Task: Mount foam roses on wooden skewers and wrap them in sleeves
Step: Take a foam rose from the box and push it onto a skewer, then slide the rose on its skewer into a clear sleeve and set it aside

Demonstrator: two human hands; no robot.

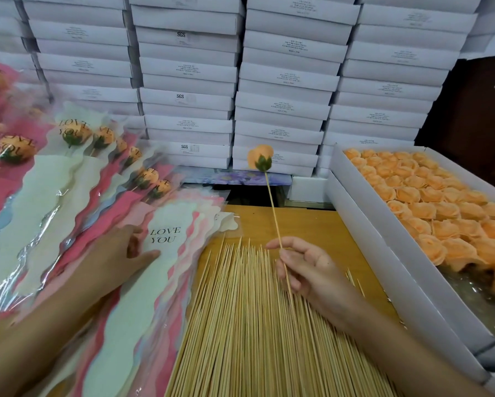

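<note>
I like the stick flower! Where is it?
In the head view's middle, the rose tops a skewer pinched by the right hand, above the loose skewers.

Peach rose [260,160] tops tilted skewer [274,213]; sleeves [166,285] fanned left, seemingly empty.

peach-orange rose [260,156], green at the base, on a pale tan skewer [274,213]; mint sleeve [146,293], wavy pink edging, black lettering; white boxes [189,81]; honey-brown desk [312,224].
</note>
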